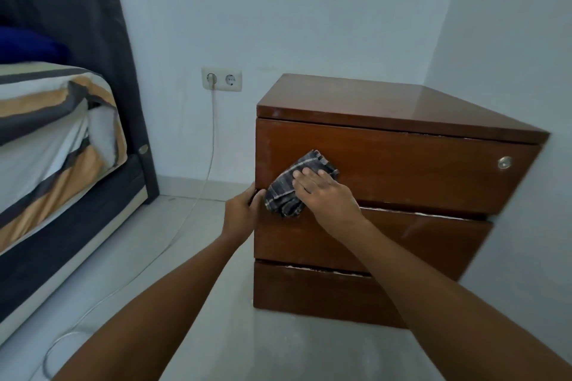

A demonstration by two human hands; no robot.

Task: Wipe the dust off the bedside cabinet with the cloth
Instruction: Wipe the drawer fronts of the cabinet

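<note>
The brown wooden bedside cabinet [402,170] stands in the room's corner and has three drawer fronts. My right hand [325,195] lies flat with straight fingers on a dark checked cloth [291,189], pressing it against the left part of the top drawer front. My left hand [243,210] grips the cabinet's front left edge, at the gap between the top and middle drawers, with the thumb on the front and the fingers round the side.
A bed [55,145] with a striped cover and dark headboard stands at the left. A wall socket [221,79] holds a plug whose white cable [207,170] trails down across the pale floor. White walls close in behind and to the right of the cabinet.
</note>
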